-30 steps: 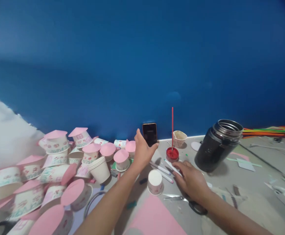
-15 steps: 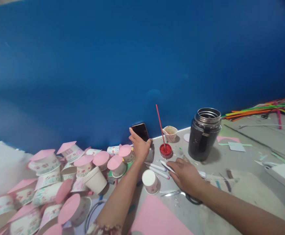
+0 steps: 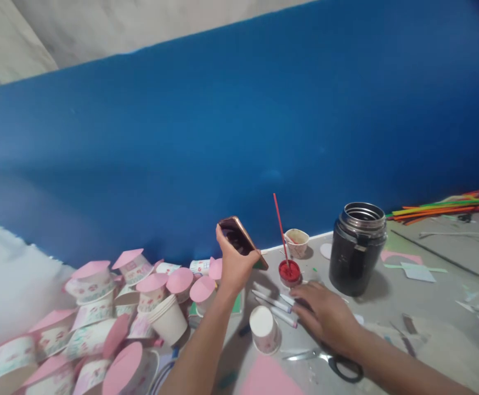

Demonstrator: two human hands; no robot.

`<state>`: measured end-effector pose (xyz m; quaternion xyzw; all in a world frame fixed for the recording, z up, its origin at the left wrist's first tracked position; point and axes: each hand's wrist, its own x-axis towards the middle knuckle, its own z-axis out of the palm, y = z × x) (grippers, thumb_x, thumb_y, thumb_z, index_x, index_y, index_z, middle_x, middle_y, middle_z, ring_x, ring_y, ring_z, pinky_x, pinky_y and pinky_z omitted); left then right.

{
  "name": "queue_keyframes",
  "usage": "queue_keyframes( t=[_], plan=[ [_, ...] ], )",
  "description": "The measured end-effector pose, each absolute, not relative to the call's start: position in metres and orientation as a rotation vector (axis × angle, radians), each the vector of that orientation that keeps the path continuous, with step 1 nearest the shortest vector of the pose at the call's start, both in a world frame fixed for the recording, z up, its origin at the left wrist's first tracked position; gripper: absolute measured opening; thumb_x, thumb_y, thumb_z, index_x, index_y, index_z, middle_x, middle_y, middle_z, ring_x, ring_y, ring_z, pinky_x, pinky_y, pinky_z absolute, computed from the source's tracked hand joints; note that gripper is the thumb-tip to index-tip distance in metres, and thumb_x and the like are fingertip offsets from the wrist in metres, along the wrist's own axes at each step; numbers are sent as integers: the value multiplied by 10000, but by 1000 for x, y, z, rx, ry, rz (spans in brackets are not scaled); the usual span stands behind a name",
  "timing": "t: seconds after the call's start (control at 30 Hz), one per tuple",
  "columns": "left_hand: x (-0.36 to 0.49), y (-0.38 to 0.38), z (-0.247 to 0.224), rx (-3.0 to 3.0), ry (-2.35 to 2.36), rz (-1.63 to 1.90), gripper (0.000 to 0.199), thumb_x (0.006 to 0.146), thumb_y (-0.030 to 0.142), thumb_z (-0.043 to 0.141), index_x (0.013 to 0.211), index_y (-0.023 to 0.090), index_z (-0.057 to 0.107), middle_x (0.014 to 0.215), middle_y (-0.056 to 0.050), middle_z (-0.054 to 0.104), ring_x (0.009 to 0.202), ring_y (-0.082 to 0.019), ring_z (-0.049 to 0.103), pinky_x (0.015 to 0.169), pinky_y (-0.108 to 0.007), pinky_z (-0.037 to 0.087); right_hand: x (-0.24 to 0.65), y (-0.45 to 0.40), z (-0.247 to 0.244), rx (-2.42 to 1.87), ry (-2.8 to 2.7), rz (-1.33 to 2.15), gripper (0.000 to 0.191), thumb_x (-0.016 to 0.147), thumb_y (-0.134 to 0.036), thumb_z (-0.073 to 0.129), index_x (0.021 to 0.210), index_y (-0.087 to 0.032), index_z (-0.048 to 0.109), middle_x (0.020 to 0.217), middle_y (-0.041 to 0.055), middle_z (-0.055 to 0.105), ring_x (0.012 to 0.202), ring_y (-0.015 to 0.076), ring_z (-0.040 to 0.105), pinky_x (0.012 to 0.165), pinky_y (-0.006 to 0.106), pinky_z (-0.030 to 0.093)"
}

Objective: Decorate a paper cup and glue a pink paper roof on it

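Note:
My left hand [image 3: 237, 266] is closed around a dark-screened phone [image 3: 239, 237], which is tilted near the blue wall behind the table. My right hand [image 3: 325, 312] is low over the table, fingers loosely spread and thumb apart. Its fingertips touch or nearly touch a white marker [image 3: 287, 299], partly hidden beneath them. Other markers [image 3: 272, 302] lie just left of that hand. In front stands an upright white paper cup [image 3: 263, 328]. Scissors [image 3: 323, 359] with dark handles rest below my right wrist. A small pot of red paint [image 3: 289, 272] holds a thin red stick.
Many decorated paper cups with pink tops [image 3: 91, 282] crowd the left side. A black wide-mouth flask [image 3: 356, 249] stands open at right. Behind the paint is a small stained cup [image 3: 297, 242]. Pink paper [image 3: 268, 378] lies in front; colourful strips [image 3: 440, 208] lie far right.
The phone has come up off the table in my left hand and is now tilted. My right hand stays by the markers. The view has tipped upward, showing more wall top.

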<state>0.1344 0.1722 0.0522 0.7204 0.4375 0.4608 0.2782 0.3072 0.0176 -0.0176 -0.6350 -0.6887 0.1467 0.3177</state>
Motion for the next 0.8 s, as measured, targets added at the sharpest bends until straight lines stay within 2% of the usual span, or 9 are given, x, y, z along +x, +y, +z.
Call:
queue_keyframes(
  t=[0.1, 0.2, 0.33, 0.43, 0.57, 0.67, 0.8],
  plan=[
    [124, 141, 73, 1666, 1030, 1134, 1159, 736, 186, 757, 1604, 301, -2, 1284, -115, 639, 1114, -279, 742, 941, -452, 633, 308, 31, 24, -1450, -1451, 723, 353, 988, -402, 574, 1282, -228, 660, 1222, 123, 743, 1090, 276, 698, 916, 447, 563],
    [117, 114, 87, 1654, 1012, 1137, 1162, 727, 177, 767, 1614, 319, 30, 1313, -117, 649, 1106, -284, 750, 944, -469, 625, 296, 47, 65, -1136, -1348, 962, 478, 953, -502, 633, 1355, -244, 626, 1407, 123, 671, 1274, 269, 638, 969, 421, 561],
    [109, 94, 92, 1737, 1107, 1124, 1220, 721, 253, 833, 1634, 302, 26, 1416, -161, 606, 1197, -322, 711, 994, -505, 595, 267, 60, 84, -891, -1205, 1233, 393, 889, -475, 729, 1190, -223, 719, 1152, 68, 761, 1041, 203, 706, 900, 352, 574],
    [103, 89, 89, 1792, 1183, 1143, 1205, 742, 268, 823, 1645, 291, 25, 1448, -176, 578, 1214, -327, 693, 1001, -514, 584, 252, 62, 80, -870, -1061, 1289, 343, 807, -437, 816, 1050, -200, 762, 993, 35, 768, 886, 165, 695, 830, 311, 569],
    [100, 87, 79, 1826, 1123, 1244, 1174, 779, 232, 790, 1664, 304, 22, 1448, -185, 574, 1201, -331, 690, 952, -520, 609, 246, 60, 74, -897, -1052, 1276, 315, 789, -418, 824, 1006, -196, 774, 921, 29, 759, 765, 146, 658, 711, 282, 550],
    [102, 86, 73, 1843, 1072, 1303, 1158, 785, 220, 785, 1675, 317, 51, 1506, -194, 529, 1312, -360, 627, 993, -553, 595, 244, 59, 74, -893, -1043, 1239, 289, 793, -430, 819, 966, -203, 774, 871, 23, 746, 671, 133, 605, 607, 263, 513],
    [104, 86, 73, 1826, 1076, 1342, 1157, 769, 209, 780, 1680, 316, 76, 1557, -188, 485, 1388, -372, 573, 1059, -575, 552, 244, 59, 72, -867, -1049, 1260, 314, 796, -472, 839, 961, -212, 780, 908, 34, 758, 700, 146, 627, 618, 263, 524]
  ],
)
